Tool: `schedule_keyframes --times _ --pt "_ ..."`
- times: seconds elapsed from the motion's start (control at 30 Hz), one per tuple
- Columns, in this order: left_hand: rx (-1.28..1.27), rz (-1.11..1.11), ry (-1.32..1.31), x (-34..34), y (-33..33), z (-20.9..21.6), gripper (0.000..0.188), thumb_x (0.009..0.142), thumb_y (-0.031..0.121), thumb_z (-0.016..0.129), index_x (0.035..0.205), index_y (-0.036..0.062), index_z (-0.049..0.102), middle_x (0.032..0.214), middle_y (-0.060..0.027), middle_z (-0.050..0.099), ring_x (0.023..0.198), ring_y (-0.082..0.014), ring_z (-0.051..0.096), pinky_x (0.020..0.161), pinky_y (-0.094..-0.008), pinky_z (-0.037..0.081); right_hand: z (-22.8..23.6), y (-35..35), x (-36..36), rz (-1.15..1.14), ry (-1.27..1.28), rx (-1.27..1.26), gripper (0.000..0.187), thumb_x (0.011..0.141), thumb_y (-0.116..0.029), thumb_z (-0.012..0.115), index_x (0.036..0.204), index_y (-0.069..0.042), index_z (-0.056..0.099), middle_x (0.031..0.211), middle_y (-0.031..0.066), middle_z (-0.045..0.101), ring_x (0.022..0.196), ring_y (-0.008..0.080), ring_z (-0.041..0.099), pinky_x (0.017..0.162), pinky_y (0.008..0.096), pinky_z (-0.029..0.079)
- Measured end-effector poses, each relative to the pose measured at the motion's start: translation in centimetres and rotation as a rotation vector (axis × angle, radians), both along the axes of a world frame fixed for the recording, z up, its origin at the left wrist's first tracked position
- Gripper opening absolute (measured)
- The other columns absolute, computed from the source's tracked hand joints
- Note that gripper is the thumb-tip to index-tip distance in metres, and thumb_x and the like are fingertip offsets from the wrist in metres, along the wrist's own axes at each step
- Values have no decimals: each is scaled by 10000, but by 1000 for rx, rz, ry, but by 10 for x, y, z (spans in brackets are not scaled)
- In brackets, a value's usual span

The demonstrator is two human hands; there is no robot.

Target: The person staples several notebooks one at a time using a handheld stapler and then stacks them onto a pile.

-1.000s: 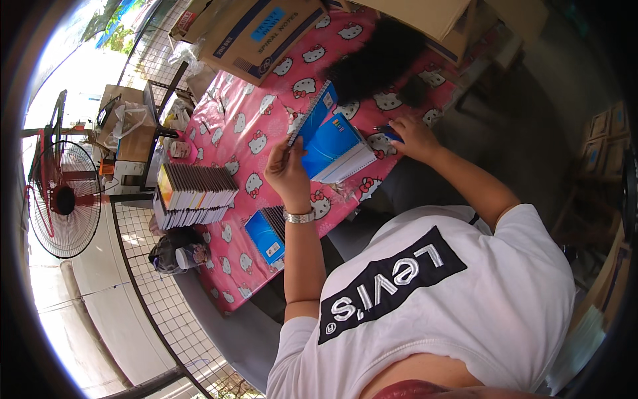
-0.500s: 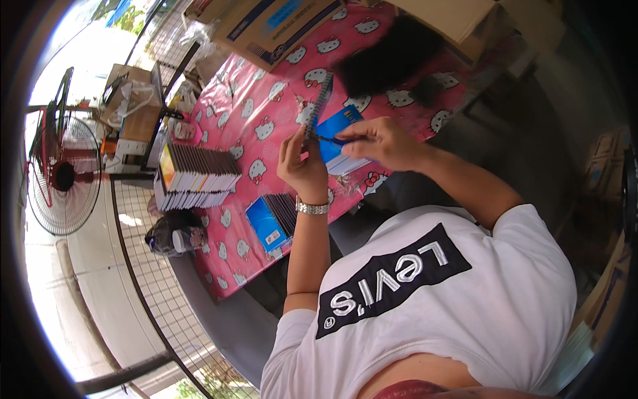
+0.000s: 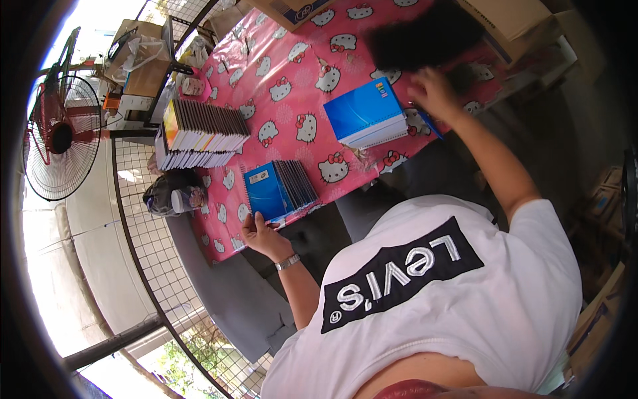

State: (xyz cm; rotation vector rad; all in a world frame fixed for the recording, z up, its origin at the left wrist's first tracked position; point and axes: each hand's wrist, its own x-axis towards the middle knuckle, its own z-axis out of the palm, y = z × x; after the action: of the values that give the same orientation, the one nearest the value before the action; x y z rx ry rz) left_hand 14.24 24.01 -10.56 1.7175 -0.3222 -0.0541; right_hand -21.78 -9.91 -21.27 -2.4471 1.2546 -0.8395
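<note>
My left hand [image 3: 266, 238] is at the front table edge, thumb and fingers closed on the lower corner of a blue notebook [image 3: 264, 189]. That notebook lies at the left end of a row of overlapping spiral notebooks [image 3: 297, 183]. To the right, my right hand [image 3: 435, 96] is slightly blurred, its fingers apart and nothing visible in them. Just below it, a slim blue-handled tool [image 3: 430, 123] lies on the tablecloth. Beside that tool is a stack of blue notebooks [image 3: 364, 113], its punched page edges toward me.
A pink cat-print tablecloth [image 3: 292, 100] covers the table. A larger row of notebooks [image 3: 207, 130] stands at the left, near a dark bag [image 3: 174, 193]. Cardboard boxes [image 3: 512, 26] and a black blurred patch [image 3: 425, 36] are at the far side. A fan [image 3: 61, 138] stands left.
My left hand has come down and left, from the raised coil-bound notebook to the front row. My right hand has moved right, away from the tool, which now lies on the table.
</note>
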Motion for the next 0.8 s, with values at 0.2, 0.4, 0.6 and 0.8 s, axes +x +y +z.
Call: schedule_keyframes --times 0.2,0.4,0.6,0.8 --pt "413 58 -324 0 5 -24 201 838 28 711 1013 -29 630 962 -107 668 810 -192 618 728 -308 500 10 -110 33 -460 279 -90 277 893 -258 608 1068 -49 657 1149 158 593 1066 335 584 904 463 497" --pt "704 118 -641 0 -13 -8 244 836 85 693 1063 0 664 1029 -135 684 920 -266 605 855 -380 467 -4 -138 40 -427 350 34 231 943 -187 501 1045 -72 673 1134 154 625 1033 338 632 859 466 529" --pt "196 -980 -747 -86 -195 64 278 834 13 647 1109 40 675 1091 -146 669 1080 -326 586 979 -407 428 36 -143 34 -489 178 -24 242 919 -154 480 1030 -59 674 1084 151 646 1030 365 624 848 484 525" --pt "650 -1370 -826 -107 -274 47 342 799 38 684 1140 43 665 1143 -169 633 1084 -343 598 964 -412 461 109 -96 15 -259 -116 -45 255 889 -232 527 918 -23 671 970 196 662 904 376 652 798 477 533"
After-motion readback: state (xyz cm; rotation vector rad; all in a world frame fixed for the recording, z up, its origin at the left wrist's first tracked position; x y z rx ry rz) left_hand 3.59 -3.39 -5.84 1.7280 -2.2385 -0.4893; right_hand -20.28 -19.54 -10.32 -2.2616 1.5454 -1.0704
